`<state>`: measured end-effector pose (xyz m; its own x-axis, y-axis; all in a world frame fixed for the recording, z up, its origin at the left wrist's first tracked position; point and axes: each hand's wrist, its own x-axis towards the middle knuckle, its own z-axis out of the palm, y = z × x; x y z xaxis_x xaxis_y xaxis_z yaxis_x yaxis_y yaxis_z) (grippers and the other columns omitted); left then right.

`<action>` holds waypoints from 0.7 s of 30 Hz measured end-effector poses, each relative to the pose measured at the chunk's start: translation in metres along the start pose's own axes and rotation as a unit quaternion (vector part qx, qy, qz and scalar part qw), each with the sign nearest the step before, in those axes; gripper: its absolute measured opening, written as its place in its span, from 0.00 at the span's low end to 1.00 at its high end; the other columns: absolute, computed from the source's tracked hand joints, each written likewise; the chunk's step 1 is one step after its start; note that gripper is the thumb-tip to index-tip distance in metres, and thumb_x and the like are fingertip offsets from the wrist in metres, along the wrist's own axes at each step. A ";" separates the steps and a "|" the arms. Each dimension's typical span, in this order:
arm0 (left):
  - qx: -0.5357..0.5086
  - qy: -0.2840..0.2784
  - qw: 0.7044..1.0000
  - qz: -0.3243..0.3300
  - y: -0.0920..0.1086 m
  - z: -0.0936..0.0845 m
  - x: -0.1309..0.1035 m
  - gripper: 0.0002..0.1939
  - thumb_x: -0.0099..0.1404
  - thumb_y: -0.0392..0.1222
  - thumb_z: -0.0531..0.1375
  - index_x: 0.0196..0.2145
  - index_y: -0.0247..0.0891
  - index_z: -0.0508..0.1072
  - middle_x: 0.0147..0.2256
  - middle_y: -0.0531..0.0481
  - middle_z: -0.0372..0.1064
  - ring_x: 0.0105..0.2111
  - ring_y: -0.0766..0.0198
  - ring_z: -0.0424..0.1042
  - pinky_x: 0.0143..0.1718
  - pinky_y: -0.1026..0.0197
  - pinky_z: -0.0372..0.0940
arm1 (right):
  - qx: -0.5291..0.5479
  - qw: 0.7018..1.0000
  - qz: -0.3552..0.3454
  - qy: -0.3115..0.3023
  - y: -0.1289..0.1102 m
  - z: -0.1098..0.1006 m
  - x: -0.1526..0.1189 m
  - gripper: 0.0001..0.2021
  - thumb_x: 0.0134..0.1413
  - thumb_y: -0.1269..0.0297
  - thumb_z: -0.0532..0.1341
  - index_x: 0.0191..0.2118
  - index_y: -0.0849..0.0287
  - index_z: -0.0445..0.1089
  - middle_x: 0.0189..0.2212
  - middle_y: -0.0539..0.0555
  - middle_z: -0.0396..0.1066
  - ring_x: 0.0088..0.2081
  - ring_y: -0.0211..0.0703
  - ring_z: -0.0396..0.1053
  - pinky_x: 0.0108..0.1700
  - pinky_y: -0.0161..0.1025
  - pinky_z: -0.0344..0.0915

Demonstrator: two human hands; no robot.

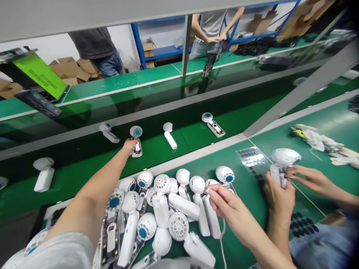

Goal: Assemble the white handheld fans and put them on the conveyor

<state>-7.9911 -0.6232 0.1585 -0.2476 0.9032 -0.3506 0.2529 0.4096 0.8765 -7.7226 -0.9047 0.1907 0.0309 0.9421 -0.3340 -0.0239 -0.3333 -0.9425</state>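
Observation:
My left hand [131,145] reaches across onto the dark green belt and closes on a white handheld fan [137,131], whose handle is open and shows its inner parts. Over a pile of white handheld fans [162,184], my right hand [226,203] pinches a small pale tip that looks like the plug of a white cable [222,243]. The cable runs down from under that hand. Some piled fans have closed white handles; others, such as one open handle [111,237], expose circuit boards. Blue discs mark several fan heads.
More fans lie along the belt [185,136]. To the right, a co-worker's hands [283,190] hold another fan beside a sheet of black round stickers [249,157]. White gloves [322,144] rest farther right. A slanted metal post [303,84] rises by the belt; other people stand behind.

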 end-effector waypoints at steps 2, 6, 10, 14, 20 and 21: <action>-0.042 -0.061 0.997 -0.011 0.003 0.006 -0.029 0.09 0.61 0.42 0.54 0.34 0.33 0.66 0.23 0.53 0.63 0.20 0.69 0.64 0.25 0.63 0.62 | -0.029 0.999 -0.021 -0.003 -0.004 0.006 -0.002 0.15 0.56 0.52 0.52 0.27 0.58 0.59 0.18 0.44 0.54 0.19 0.32 0.48 0.21 0.32 0.45; -0.119 -0.189 0.974 -0.022 0.006 0.015 -0.120 0.16 0.58 0.52 0.56 0.32 0.35 0.67 0.21 0.52 0.63 0.18 0.67 0.64 0.20 0.65 0.61 | -0.076 0.994 -0.074 -0.027 -0.015 0.024 -0.010 0.11 0.59 0.59 0.50 0.28 0.58 0.60 0.20 0.45 0.56 0.22 0.33 0.53 0.24 0.32 0.51; -0.201 -0.319 0.925 -0.033 0.000 0.017 -0.211 0.18 0.53 0.48 0.62 0.40 0.38 0.67 0.21 0.56 0.63 0.17 0.70 0.62 0.19 0.68 0.59 | -0.107 0.986 -0.118 -0.050 -0.027 0.043 -0.024 0.09 0.59 0.63 0.50 0.29 0.58 0.61 0.19 0.45 0.58 0.22 0.33 0.55 0.26 0.32 0.53; -0.194 -0.360 0.911 -0.040 -0.007 0.018 -0.257 0.21 0.54 0.46 0.62 0.44 0.41 0.66 0.28 0.54 0.68 0.24 0.67 0.67 0.26 0.65 0.64 | -0.125 0.979 -0.149 -0.054 -0.032 0.050 -0.039 0.09 0.59 0.64 0.50 0.29 0.58 0.61 0.20 0.45 0.59 0.23 0.33 0.56 0.26 0.32 0.54; -0.146 -0.382 0.912 0.024 -0.012 0.018 -0.272 0.21 0.57 0.46 0.60 0.47 0.42 0.65 0.42 0.48 0.69 0.38 0.59 0.70 0.37 0.61 0.65 | -0.168 0.973 -0.151 -0.048 -0.030 0.046 -0.054 0.10 0.59 0.63 0.50 0.28 0.58 0.60 0.20 0.45 0.56 0.22 0.32 0.53 0.25 0.31 0.52; -0.127 -0.373 0.918 0.052 -0.012 0.019 -0.273 0.20 0.56 0.46 0.60 0.47 0.41 0.65 0.43 0.48 0.68 0.41 0.58 0.69 0.40 0.60 0.65 | -0.182 0.970 -0.152 -0.050 -0.030 0.045 -0.056 0.10 0.59 0.64 0.50 0.27 0.59 0.60 0.20 0.45 0.56 0.23 0.32 0.53 0.26 0.32 0.51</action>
<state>-7.9093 -0.8724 0.2371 0.4987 0.8111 -0.3057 -0.0108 0.3585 0.9335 -7.7685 -0.9452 0.2384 -0.1162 0.9917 -0.0546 0.3267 -0.0137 -0.9450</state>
